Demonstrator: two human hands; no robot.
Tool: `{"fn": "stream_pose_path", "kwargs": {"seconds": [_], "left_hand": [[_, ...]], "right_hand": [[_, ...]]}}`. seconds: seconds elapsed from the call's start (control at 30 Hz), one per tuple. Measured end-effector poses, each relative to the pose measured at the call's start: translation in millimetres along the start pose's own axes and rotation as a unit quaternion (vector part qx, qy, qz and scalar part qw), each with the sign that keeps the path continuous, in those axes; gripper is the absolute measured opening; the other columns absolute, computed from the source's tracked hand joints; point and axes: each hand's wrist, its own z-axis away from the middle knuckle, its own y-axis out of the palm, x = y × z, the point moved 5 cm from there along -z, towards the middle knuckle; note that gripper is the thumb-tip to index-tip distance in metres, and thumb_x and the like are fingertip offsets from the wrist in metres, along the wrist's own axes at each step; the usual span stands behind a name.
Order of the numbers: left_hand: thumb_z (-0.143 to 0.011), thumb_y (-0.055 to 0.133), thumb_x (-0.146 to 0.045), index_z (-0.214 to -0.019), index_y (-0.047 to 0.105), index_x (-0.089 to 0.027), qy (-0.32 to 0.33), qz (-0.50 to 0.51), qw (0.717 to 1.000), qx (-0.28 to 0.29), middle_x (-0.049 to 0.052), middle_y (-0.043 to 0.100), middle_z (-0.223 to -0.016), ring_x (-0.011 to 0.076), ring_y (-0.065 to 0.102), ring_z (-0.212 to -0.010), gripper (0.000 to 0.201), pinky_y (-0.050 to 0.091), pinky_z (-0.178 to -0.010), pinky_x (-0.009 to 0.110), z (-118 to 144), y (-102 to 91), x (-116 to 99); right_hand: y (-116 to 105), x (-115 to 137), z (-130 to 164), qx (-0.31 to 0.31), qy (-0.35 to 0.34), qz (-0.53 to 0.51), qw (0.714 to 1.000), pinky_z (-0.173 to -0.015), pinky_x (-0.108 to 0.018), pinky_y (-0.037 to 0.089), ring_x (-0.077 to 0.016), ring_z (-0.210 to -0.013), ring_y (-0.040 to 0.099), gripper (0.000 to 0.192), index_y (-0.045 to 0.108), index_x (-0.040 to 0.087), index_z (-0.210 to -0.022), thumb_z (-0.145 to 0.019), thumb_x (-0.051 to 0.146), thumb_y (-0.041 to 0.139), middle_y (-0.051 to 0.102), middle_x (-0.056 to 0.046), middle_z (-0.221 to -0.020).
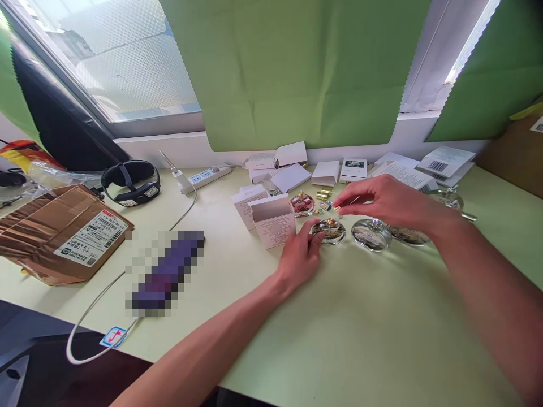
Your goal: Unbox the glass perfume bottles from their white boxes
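My left hand (302, 249) grips the left side of a round, flat glass perfume bottle (335, 233) with a gold-coloured neck. Just above and right of that bottle, my right hand (369, 200) pinches a tiny gold-coloured piece (337, 208) between thumb and fingertips. Its exact kind is too small to make out. Right of the held bottle stands a second glass bottle (371, 235) with a silvery neck. A bottle with red contents (302, 204) is behind my left hand. Several small gold cylinders (324, 194) lie near my right fingertips. More glass bottles are partly hidden behind my right wrist.
An open white box (272, 221) stands left of the bottles. Several white cartons (291, 177) lie along the wall. Further left are a phone (167, 274) on a white cable, a brown parcel (80, 232), a black headset (131, 183) and a power strip (207, 177).
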Motion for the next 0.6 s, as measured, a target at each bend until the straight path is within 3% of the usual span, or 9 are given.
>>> {"fn": "stream_pose_path", "kwargs": {"seconds": [0.3,0.6], "left_hand": [[-0.101,0.044,-0.036,-0.135,0.053,-0.023,0.003,-0.006,1.000,-0.003,-0.005,0.052,-0.057,0.0140,0.040,-0.055,0.039,0.031,-0.059,0.025,-0.3,-0.3,-0.7],[-0.099,0.050,-0.034,-0.133,0.057,-0.022,0.031,-0.012,0.999,-0.034,-0.002,0.053,-0.071,0.0136,0.046,-0.062,0.037,0.035,-0.062,0.026,-1.2,-2.2,-2.0]], "right_hand": [[14.1,10.1,-3.2,0.045,-0.059,0.035,0.997,-0.076,-0.034,0.048,-0.0207,-0.087,0.067,0.022,0.079,0.026,-0.095,-0.092,0.040,0.063,0.076,-0.003,-0.101],[15.0,8.9,-5.0,0.020,-0.055,0.062,0.996,-0.072,-0.031,0.047,-0.0185,-0.083,0.067,0.018,0.077,0.025,-0.093,-0.089,0.039,0.067,0.076,-0.001,-0.097]]}}
